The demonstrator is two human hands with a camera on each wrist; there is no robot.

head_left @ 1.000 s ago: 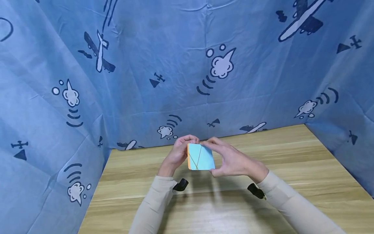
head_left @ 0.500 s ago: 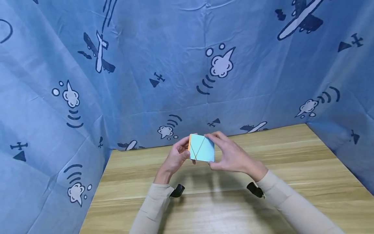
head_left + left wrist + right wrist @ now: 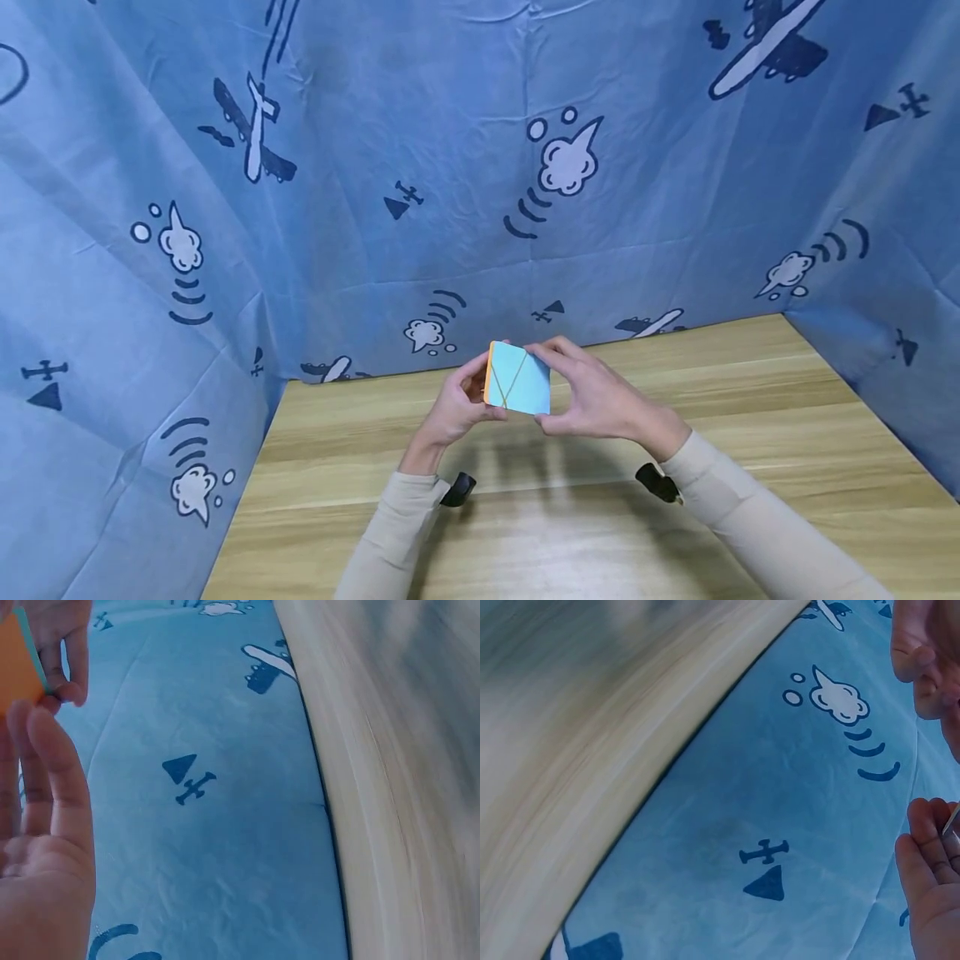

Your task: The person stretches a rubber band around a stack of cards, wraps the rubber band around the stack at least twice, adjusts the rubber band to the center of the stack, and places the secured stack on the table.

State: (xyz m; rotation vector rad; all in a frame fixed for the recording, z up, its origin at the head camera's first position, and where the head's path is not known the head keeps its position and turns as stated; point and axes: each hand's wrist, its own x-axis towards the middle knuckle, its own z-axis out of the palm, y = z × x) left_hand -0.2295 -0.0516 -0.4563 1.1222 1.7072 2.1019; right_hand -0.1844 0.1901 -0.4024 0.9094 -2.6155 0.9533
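A square pad of paper, light blue in front with an orange left edge, is held up over the table in the head view. A thin tan rubber band makes a V across its blue face. My left hand grips the left side, thumb along the lower edge and fingers at the back and top. My right hand pinches the right side between thumb below and index finger above. The left wrist view shows the pad's orange back. In the right wrist view, most of the pad is out of frame.
A wood-grain table lies under both hands. Blue cloth printed with planes and clouds hangs behind and at both sides. Small black wrist cameras sit at the cuffs of light sleeves.
The pad has risen slightly and tilted. My left hand has shifted from the upper left corner, its thumb now at the lower edge. The right hand keeps its pinch, slightly higher.
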